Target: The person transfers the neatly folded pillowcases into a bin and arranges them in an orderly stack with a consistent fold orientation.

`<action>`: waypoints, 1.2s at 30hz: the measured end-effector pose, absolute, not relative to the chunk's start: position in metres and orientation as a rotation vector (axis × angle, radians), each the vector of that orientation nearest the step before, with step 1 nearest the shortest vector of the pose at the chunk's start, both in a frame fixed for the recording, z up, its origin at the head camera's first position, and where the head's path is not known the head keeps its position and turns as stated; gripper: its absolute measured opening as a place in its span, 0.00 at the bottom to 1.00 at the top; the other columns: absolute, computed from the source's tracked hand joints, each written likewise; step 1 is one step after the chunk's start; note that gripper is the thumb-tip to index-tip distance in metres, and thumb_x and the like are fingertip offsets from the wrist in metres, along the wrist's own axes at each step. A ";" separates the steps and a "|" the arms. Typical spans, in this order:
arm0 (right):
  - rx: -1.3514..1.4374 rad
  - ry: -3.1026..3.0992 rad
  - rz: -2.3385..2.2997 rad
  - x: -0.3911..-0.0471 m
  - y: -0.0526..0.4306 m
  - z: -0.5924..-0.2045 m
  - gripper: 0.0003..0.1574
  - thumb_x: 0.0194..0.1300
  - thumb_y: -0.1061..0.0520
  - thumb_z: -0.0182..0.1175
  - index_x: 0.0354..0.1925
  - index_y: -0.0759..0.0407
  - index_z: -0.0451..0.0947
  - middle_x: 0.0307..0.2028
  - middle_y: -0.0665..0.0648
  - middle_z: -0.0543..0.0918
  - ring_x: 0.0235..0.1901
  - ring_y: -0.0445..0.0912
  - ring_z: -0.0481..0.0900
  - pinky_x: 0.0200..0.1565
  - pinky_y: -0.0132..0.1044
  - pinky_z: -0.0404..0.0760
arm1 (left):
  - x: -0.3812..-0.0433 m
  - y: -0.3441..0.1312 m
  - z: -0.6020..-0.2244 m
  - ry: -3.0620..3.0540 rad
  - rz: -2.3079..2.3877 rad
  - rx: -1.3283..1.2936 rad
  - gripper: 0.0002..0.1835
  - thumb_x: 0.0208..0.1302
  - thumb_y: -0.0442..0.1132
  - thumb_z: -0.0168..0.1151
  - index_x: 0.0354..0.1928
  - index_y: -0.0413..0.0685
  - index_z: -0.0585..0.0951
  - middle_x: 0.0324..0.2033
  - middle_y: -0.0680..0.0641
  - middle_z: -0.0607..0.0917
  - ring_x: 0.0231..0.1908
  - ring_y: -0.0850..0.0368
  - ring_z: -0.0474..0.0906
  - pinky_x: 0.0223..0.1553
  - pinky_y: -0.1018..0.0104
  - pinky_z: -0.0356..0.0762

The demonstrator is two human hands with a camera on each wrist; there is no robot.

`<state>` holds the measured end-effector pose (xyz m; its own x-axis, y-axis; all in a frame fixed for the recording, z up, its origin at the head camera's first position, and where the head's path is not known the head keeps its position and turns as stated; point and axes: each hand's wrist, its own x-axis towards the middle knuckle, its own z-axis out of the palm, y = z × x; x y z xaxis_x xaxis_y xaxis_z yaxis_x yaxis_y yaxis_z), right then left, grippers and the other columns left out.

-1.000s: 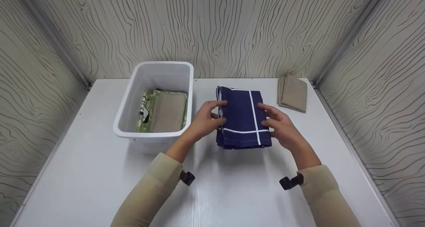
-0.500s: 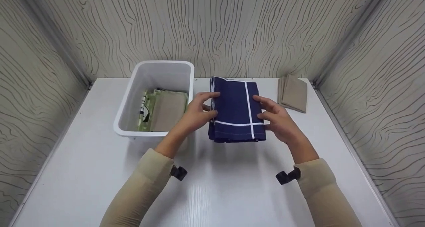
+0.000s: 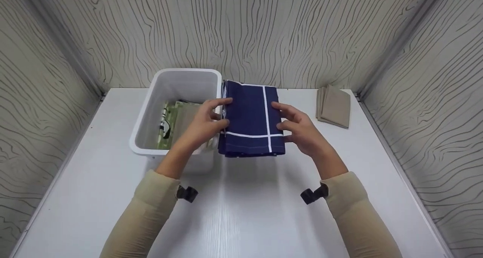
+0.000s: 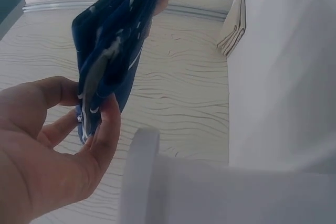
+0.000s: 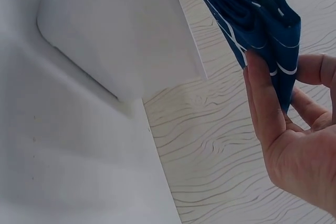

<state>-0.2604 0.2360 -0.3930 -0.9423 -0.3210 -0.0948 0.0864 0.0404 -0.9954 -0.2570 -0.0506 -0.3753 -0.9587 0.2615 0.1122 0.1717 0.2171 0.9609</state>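
Note:
A folded navy cloth with white lines [image 3: 247,114] is held up above the table, close to the right rim of a white plastic bin [image 3: 151,151]. My left hand [image 3: 202,126] pinches its left edge between thumb and fingers, reaching across the bin's right side. On the opposite edge, my right hand [image 3: 302,128] pinches the cloth the same way. Both wrist views show the thick folded layers of the navy cloth [image 4: 113,40] between thumb and fingers. Inside the bin lie a folded green patterned cloth [image 3: 166,131] and a beige cloth [image 3: 185,118], partly hidden behind my left hand.
A folded beige cloth [image 3: 336,107] lies at the back right of the white table [image 3: 241,212]. Wood-grain panels [image 3: 241,35] enclose the table at the back and on both sides.
Both hands have carried the navy cloth leftward and a little farther back, up to the bin's right rim. The bin and the beige cloth at the back right have stayed put.

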 end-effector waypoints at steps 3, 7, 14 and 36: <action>-0.258 2.021 -1.981 -0.262 0.228 -0.391 0.40 0.61 0.66 0.53 0.70 0.45 0.64 0.67 0.57 0.66 0.62 0.58 0.70 0.50 0.55 0.82 | -0.256 -0.059 -0.372 2.405 1.846 0.409 0.32 0.56 0.27 0.59 0.66 0.52 0.73 0.63 0.44 0.67 0.42 0.50 0.80 0.39 0.64 0.83; -0.273 2.020 -1.968 -0.265 0.216 -0.389 0.39 0.61 0.66 0.54 0.69 0.44 0.65 0.66 0.57 0.67 0.61 0.58 0.71 0.50 0.56 0.82 | -0.254 -0.070 -0.371 2.414 1.823 0.373 0.31 0.58 0.28 0.59 0.66 0.54 0.73 0.64 0.46 0.66 0.45 0.49 0.80 0.41 0.62 0.84; -0.292 2.013 -1.950 -0.269 0.200 -0.388 0.39 0.61 0.65 0.54 0.69 0.43 0.66 0.65 0.57 0.68 0.60 0.57 0.73 0.49 0.55 0.83 | -0.251 -0.086 -0.369 2.419 1.830 0.347 0.32 0.59 0.27 0.58 0.67 0.52 0.71 0.65 0.44 0.64 0.45 0.49 0.82 0.40 0.63 0.85; -0.323 1.979 -1.951 -0.276 0.171 -0.389 0.37 0.62 0.64 0.55 0.68 0.43 0.67 0.64 0.56 0.69 0.59 0.56 0.75 0.48 0.53 0.84 | -0.252 -0.119 -0.368 2.390 1.849 0.353 0.31 0.60 0.27 0.56 0.68 0.50 0.70 0.67 0.43 0.63 0.47 0.46 0.81 0.42 0.62 0.85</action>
